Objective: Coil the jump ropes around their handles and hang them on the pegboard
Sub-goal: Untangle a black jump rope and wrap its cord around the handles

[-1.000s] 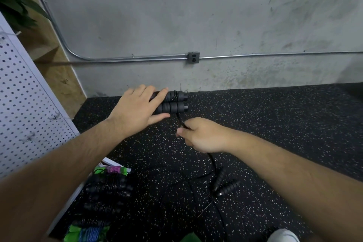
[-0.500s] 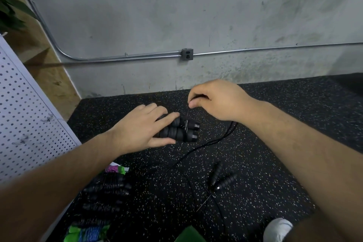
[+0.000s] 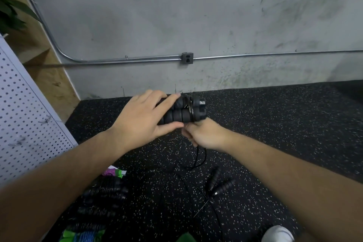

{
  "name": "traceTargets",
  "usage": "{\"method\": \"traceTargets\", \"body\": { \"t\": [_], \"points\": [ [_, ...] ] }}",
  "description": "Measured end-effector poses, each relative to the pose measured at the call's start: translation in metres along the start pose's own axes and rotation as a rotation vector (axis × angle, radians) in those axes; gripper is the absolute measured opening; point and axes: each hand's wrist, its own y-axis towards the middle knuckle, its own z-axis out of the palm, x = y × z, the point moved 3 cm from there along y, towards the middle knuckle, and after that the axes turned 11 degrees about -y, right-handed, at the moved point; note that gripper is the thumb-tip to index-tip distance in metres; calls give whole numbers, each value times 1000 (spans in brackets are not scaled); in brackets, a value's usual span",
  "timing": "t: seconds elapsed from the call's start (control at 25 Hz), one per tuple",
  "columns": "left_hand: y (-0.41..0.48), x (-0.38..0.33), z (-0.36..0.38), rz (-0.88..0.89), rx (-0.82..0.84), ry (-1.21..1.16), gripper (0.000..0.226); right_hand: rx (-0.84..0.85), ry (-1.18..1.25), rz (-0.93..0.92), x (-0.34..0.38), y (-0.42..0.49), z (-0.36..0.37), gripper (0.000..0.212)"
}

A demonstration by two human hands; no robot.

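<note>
My left hand (image 3: 143, 119) grips a pair of black ribbed jump rope handles (image 3: 186, 111) held side by side above the floor. A few turns of thin black rope are wound round them near their right end. Just below the handles, my right hand (image 3: 204, 133) pinches the black rope (image 3: 198, 160), which hangs down in a loop to the floor. The white pegboard (image 3: 25, 116) leans at the left with a few wire hooks on it.
A second pair of black handles (image 3: 220, 181) with loose rope lies on the speckled black rubber floor (image 3: 275, 124). Several coiled ropes, black, green and purple (image 3: 102, 200), are piled at the lower left. A white shoe (image 3: 279, 234) shows at the bottom. A concrete wall with conduit stands behind.
My right hand has swung from above the handles down to just under them, carrying the rope round. The handles have risen in view.
</note>
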Motion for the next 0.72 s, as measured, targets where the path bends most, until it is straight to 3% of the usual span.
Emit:
{"method": "traceTargets", "body": {
  "t": [0.24,0.4,0.6,0.72],
  "points": [
    [5,30,11,-75,107,185,74,143,64,73,16,-9,7,27],
    [2,38,17,-99,178,210,74,210,-171,113,40,-29,-19,36],
    [1,25,23,-4,215,151,73,-67,-760,-8,61,-40,-52,39],
    [-3,15,24,73,269,40,76,-214,-877,-92,57,-36,-65,34]
  ]
}}
